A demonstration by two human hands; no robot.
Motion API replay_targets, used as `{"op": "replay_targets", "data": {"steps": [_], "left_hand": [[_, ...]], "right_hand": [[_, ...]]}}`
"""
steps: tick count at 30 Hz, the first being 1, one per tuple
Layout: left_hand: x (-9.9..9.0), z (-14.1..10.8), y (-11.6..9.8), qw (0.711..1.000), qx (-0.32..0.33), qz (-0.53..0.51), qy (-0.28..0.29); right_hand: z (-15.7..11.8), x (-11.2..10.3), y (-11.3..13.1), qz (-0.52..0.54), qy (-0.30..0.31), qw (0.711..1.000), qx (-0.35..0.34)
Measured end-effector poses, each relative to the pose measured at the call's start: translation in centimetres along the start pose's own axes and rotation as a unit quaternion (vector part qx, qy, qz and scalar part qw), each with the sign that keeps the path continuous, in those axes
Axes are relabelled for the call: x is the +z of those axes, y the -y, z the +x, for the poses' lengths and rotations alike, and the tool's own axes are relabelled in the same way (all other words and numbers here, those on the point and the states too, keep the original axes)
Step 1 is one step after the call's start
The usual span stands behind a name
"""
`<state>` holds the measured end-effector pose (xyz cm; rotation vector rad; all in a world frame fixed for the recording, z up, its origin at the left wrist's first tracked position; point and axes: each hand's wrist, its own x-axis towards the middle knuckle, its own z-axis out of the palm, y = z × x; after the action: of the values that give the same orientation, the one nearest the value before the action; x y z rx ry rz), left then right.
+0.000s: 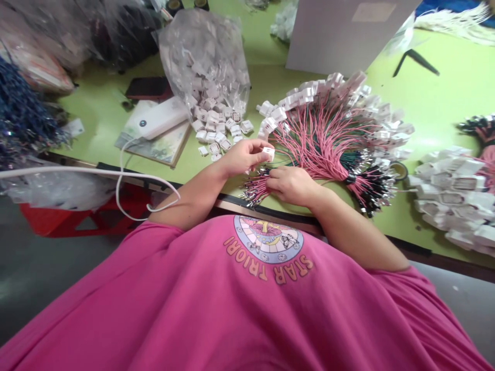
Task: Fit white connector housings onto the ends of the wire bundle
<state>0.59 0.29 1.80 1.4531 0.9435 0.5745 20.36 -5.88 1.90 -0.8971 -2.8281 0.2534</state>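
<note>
Pinching one white connector: left hand; two hands visible.

bag and box flank open gap

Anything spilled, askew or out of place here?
A white cable loops past the green table's front edge and across the left forearm, which looks untidy. White plastic connectors lie loose outside the clear plastic bag, possibly deliberately. No visible damage.
</note>
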Motion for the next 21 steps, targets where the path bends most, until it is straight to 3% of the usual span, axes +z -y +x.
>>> {"op": "replay_targets", "data": {"steps": [3, 5, 9, 11, 15, 21], "left_hand": [[0.0, 0.0, 0.0, 1.0, -0.001, -0.007, 0.008], [0.1, 0.0, 0.0, 1.0, -0.006, -0.023, 0.016], [0.2, 0.1, 0.3, 0.998, -0.016, -0.057, 0.027], [0.2, 0.2, 0.5, 0.997, -0.019, -0.066, 0.024], [0.1, 0.3, 0.8, 0.995, -0.029, -0.095, 0.029], [0.2, 0.4, 0.7, 0.99, -0.035, -0.133, 0.045]], "right_hand": [[0.0, -0.3, -0.2, 0.068, -0.054, 0.996, -0.008], [-0.1, -0.5, 0.0, 0.137, -0.097, 0.986, 0.022], [-0.1, -0.4, 0.3, 0.225, -0.097, 0.969, 0.04], [-0.1, -0.2, 0.1, 0.225, -0.126, 0.962, 0.089], [-0.2, -0.3, -0.8, 0.193, -0.219, 0.921, 0.259], [-0.1, -0.3, -1.1, 0.16, -0.21, 0.922, 0.283]]}}
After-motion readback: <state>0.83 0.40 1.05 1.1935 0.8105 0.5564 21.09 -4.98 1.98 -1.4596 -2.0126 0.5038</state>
